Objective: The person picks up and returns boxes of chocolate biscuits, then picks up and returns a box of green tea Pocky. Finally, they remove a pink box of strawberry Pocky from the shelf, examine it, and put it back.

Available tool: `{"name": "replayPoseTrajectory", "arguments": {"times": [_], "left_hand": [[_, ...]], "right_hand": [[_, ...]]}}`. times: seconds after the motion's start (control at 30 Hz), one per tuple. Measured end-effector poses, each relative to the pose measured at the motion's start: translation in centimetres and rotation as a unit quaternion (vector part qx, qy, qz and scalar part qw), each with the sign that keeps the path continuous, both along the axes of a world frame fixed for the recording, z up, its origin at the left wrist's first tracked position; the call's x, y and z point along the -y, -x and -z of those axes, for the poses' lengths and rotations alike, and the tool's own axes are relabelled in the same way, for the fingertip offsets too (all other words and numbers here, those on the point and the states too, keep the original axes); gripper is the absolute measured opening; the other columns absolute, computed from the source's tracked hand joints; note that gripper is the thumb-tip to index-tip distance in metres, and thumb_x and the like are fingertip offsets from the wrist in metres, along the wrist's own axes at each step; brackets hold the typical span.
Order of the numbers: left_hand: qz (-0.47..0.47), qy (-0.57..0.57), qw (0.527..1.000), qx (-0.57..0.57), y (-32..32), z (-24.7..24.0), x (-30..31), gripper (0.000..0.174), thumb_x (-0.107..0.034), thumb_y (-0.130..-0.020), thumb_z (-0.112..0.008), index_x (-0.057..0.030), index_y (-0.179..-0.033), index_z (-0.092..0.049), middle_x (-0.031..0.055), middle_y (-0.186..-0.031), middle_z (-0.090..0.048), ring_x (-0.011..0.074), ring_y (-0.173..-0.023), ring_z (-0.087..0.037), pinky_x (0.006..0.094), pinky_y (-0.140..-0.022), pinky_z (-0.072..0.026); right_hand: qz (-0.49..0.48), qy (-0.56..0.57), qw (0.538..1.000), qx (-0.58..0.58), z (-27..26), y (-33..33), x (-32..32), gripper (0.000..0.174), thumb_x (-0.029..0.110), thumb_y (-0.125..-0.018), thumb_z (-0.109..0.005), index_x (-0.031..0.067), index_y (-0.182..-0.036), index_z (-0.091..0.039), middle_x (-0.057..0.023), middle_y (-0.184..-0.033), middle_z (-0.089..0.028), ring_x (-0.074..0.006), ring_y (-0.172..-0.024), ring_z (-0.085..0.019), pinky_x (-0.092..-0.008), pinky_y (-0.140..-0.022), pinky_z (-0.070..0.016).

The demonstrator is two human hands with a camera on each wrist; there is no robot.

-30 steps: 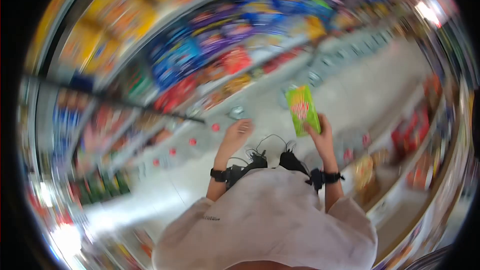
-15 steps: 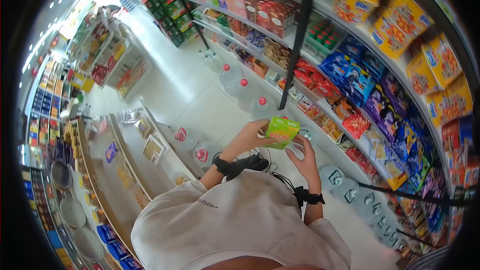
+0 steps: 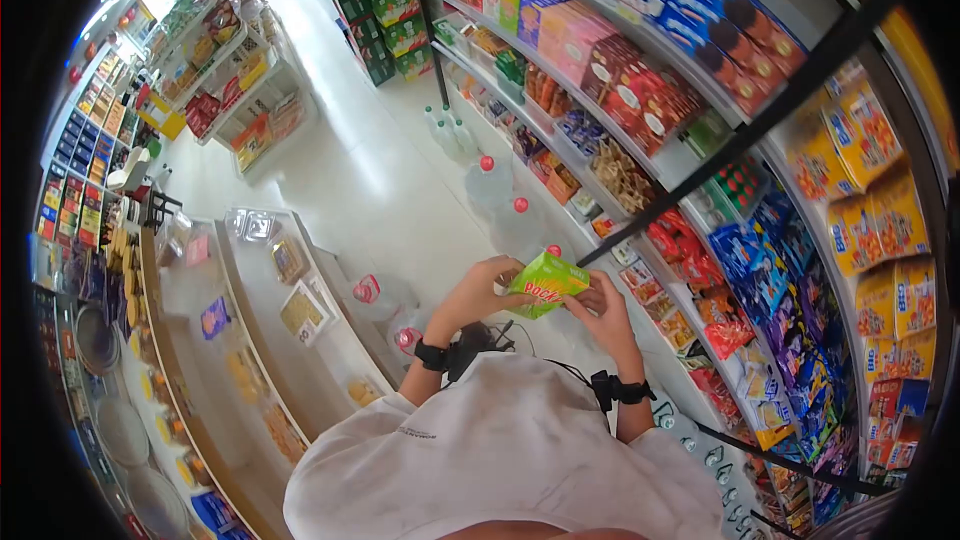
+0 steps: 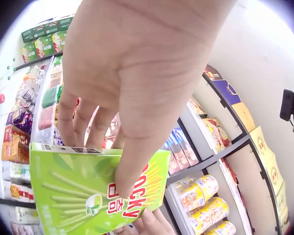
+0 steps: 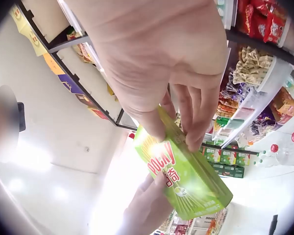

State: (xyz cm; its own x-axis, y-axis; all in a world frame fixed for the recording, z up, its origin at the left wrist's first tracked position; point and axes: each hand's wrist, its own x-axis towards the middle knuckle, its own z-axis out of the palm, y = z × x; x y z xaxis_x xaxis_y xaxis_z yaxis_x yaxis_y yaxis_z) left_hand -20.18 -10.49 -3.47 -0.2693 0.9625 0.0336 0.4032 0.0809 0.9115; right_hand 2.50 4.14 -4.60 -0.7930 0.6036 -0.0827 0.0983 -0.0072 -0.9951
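A green Pocky box [image 3: 546, 285] is held tilted between both hands in front of the chest. My left hand [image 3: 480, 292] grips one end, its thumb [image 4: 133, 169] on the printed face and the other fingers behind the box. At the opposite end my right hand [image 3: 606, 320] pinches the box between thumb and fingers. In the right wrist view the right hand [image 5: 161, 63] reaches over the box's edge, with the left hand [image 5: 148, 203] at the lower side. The word Pocky and a picture of pale green sticks show on the face.
Shelves of snack bags [image 3: 745, 240] and cookie boxes [image 3: 735, 25] rise on the right. Water bottles with red caps [image 3: 488, 185] stand on the floor along them. A low white display shelf [image 3: 335, 340] is at the left. Green cartons [image 3: 395, 10] are stacked at the far end.
The box was in the right hand alone, the left hand apart. The left hand then took hold, and now both hold it. The head view has swung from the snack shelf toward the aisle.
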Motion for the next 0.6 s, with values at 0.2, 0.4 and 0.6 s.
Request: {"name": "replayPoseTrajectory", "arguments": {"times": [0.2, 0.4, 0.6], "left_hand": [[-0.084, -0.061, 0.994, -0.04, 14.1, -0.6, -0.1, 0.04, -0.01, -0.084, -0.084, -0.0034, -0.121, -0.071, 0.0128, -0.12, -0.071, 0.0267, -0.109, -0.068, 0.0373, -0.095, -0.0561], [-0.118, -0.103, 0.988, -0.007, 24.8, -2.8, -1.2, 0.046, 0.004, -0.08, -0.078, -0.0038, -0.125, -0.071, 0.0128, -0.135, -0.067, 0.0324, -0.129, -0.064, 0.0408, -0.108, -0.0529], [-0.133, -0.123, 0.982, -0.062, 32.7, -3.4, -4.7, 0.053, 0.008, -0.077, -0.074, -0.0094, -0.127, -0.073, 0.0124, -0.14, -0.065, 0.0347, -0.141, -0.055, 0.0434, -0.116, -0.0474]], "right_hand": [[-0.016, -0.101, 0.994, 0.036, -3.1, 16.4, -1.0, 0.035, -0.002, -0.092, -0.076, 0.0002, -0.123, -0.059, -0.013, -0.112, -0.073, -0.0197, -0.105, -0.074, -0.0338, -0.094, -0.0605], [-0.027, -0.235, 0.971, -0.016, -6.6, 28.7, -2.8, 0.036, -0.008, -0.086, -0.074, 0.0, -0.119, -0.062, -0.0137, -0.128, -0.063, -0.0259, -0.113, -0.072, -0.0346, -0.099, -0.0587], [-0.053, -0.234, 0.97, -0.031, -7.8, 36.7, -6.7, 0.039, -0.003, -0.086, -0.076, 0.0017, -0.122, -0.063, -0.0131, -0.123, -0.062, -0.029, -0.116, -0.07, -0.037, -0.1, -0.0572]]}}
